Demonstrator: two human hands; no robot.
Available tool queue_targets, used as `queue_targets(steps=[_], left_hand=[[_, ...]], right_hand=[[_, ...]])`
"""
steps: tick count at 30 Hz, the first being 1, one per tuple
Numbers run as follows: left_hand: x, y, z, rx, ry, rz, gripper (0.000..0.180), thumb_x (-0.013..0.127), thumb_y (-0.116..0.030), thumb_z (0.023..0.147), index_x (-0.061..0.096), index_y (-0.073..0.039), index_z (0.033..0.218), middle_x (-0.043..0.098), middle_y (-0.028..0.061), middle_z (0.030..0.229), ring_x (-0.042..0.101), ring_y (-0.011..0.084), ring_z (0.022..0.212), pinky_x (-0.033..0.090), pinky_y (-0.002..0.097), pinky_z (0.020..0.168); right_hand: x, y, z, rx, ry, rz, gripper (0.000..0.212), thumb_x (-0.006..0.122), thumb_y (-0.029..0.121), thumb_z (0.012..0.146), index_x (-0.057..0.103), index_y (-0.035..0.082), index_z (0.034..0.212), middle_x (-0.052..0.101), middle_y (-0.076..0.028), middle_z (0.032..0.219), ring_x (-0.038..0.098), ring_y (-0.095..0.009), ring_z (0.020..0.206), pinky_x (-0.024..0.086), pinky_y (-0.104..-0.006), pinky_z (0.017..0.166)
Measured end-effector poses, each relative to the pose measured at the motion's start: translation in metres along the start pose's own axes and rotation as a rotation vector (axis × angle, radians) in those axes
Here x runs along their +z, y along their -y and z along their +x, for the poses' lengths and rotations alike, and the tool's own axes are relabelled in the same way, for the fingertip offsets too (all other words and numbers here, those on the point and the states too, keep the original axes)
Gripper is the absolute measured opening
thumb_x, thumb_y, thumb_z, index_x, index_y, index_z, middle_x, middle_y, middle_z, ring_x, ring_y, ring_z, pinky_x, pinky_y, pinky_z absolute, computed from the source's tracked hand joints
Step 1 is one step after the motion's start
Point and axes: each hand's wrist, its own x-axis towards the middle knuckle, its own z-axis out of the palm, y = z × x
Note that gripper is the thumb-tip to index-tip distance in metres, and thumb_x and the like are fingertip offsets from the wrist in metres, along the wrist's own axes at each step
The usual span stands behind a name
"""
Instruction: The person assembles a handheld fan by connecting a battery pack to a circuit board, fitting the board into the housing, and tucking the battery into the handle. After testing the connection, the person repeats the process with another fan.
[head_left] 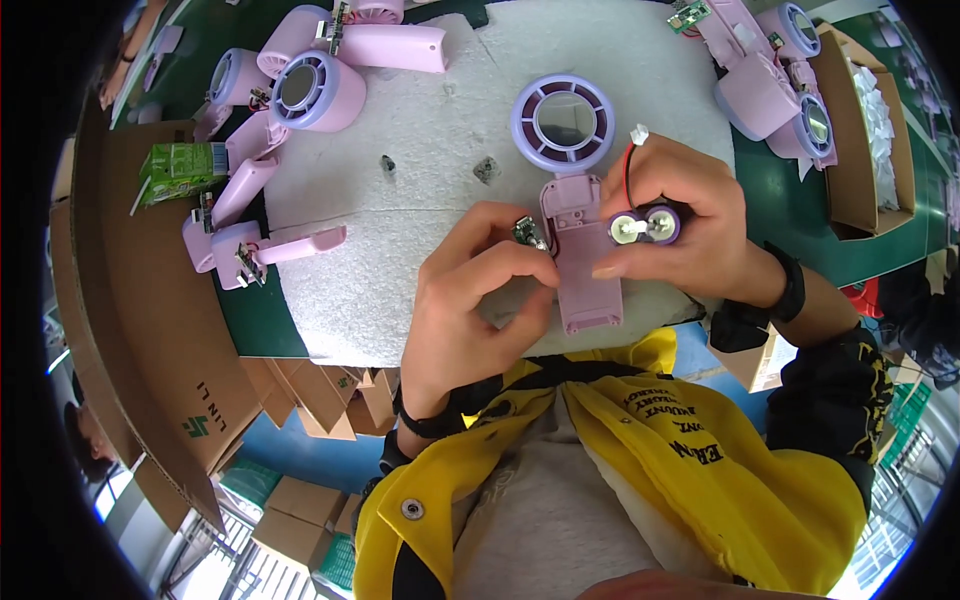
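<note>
A pink handheld fan lies on the padded work surface, its round purple-rimmed head (pixel 562 122) pointing away from me and its opened handle (pixel 588 275) toward me. My left hand (pixel 470 290) is curled at the handle's left side, with a small green circuit board (pixel 530 234) between its fingers. Thin wires run from the board toward the handle. Over the handle's right side, my right hand (pixel 690 215) grips a purple-wrapped battery pack (pixel 662 224) with two round ends facing up. Its red and black wires (pixel 628 175) rise to a white connector (pixel 640 134).
More pink fan parts (pixel 318 92) with exposed boards crowd the left, beside a green packet (pixel 180 172) and a large cardboard box (pixel 160 310). Further fan parts (pixel 760 95) and an open carton (pixel 850 150) of white pieces stand at right. Two dark bits (pixel 486 169) lie on the white padding (pixel 400 260).
</note>
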Motion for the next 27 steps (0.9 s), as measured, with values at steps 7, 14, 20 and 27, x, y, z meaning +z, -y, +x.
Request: queue_targets(steps=[7,14,20,27], left_hand=[[0.001,0.006,-0.001,-0.056,-0.050,-0.070,0.032,0.077,0.007,0.069,0.069,-0.007,0.096,0.064,0.0110,0.099,0.066,0.0231,0.084,0.053,0.0306,0.071],[0.001,0.007,0.003,-0.035,-0.027,-0.199,0.027,0.079,0.003,0.072,0.069,-0.005,0.096,0.064,0.0101,0.097,0.066,0.0203,0.082,0.053,0.0287,0.070],[-0.001,0.007,0.004,-0.034,-0.017,-0.221,0.024,0.082,-0.002,0.074,0.069,-0.004,0.094,0.065,0.0098,0.095,0.065,0.0179,0.080,0.053,0.0274,0.069],[0.001,-0.001,0.003,-0.185,-0.041,-0.327,0.018,0.076,0.007,0.077,0.070,0.003,0.094,0.065,0.0117,0.099,0.062,0.0164,0.086,0.049,0.0256,0.075]], right_hand=[[-0.009,0.024,0.007,0.589,-0.111,0.226,0.018,0.076,0.008,0.080,0.062,-0.001,0.084,0.063,-0.009,0.080,0.058,-0.016,0.071,0.044,-0.0263,0.061],[-0.005,0.020,0.006,0.126,0.221,-0.125,0.012,0.075,0.005,0.075,0.064,0.003,0.077,0.053,-0.007,0.074,0.051,-0.015,0.055,0.040,-0.0256,0.050],[0.002,0.019,0.001,-0.123,0.257,-0.481,0.015,0.077,0.003,0.067,0.066,0.004,0.078,0.052,-0.005,0.077,0.051,-0.016,0.053,0.040,-0.0269,0.044],[0.005,0.017,0.004,-0.085,0.122,-0.480,0.023,0.080,0.006,0.066,0.072,0.005,0.087,0.053,-0.004,0.079,0.053,-0.015,0.056,0.043,-0.0269,0.046]])
